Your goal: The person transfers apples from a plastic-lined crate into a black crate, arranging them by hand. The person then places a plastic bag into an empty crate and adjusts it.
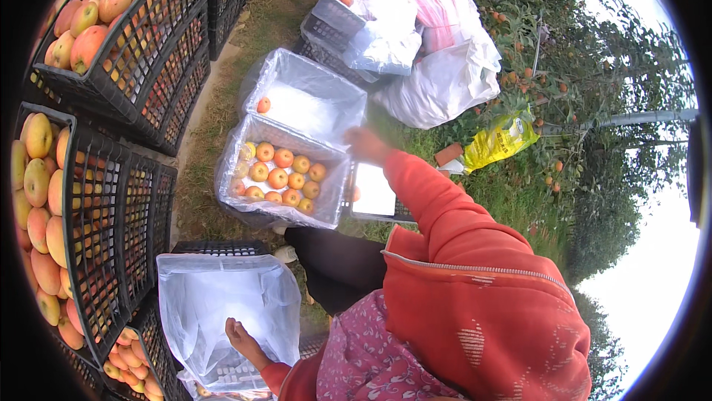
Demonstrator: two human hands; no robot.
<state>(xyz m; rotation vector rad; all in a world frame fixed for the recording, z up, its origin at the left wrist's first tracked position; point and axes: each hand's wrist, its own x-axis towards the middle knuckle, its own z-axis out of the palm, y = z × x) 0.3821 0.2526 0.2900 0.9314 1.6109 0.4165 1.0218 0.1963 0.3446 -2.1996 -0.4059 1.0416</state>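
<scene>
My right hand (366,146), blurred, is at the edge of two adjoining plastic-lined crates; whether it holds anything cannot be told. One lined crate (334,178) holds several apples (277,178) spaced over a white bottom. The other lined crate (347,98) has a single apple (263,105) in one corner. Beside them, under my right forearm, a white flat surface (375,192) lies on a black crate, with part of an apple (356,194) at its edge. My left hand (245,342) hovers, fingers apart and holding nothing, over a third lined crate (228,263).
Stacked black crates (105,200) full of apples line the left side. At the top are more crates (334,39) with plastic film and large white sacks (439,84). A yellow bag (500,142) and a brick (448,154) lie on the grass near fruit trees (584,123).
</scene>
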